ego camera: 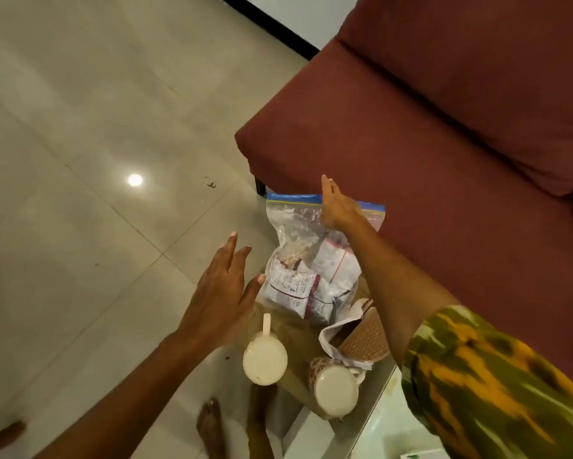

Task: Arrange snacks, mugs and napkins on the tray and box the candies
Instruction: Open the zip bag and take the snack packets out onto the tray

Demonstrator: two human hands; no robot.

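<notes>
A clear zip bag (306, 260) with a blue seal stands upright on the tan tray (290, 327), filled with snack packets. My right hand (336, 207) is at the bag's top edge, fingers straight; its thumb is hidden. My left hand (222, 293) hovers open just left of the bag, thumb close to its side. In front of the bag stand a white mug (265, 359) and a patterned mug (335, 389). A brown woven holder (366, 339) with a white napkin (330, 336) sits at the tray's right.
A maroon sofa (444, 127) rises right behind the bag. The tray sits on a glass table (381, 422) with my feet (209, 425) showing beneath. Pale floor tiles (80, 127) fill the left side.
</notes>
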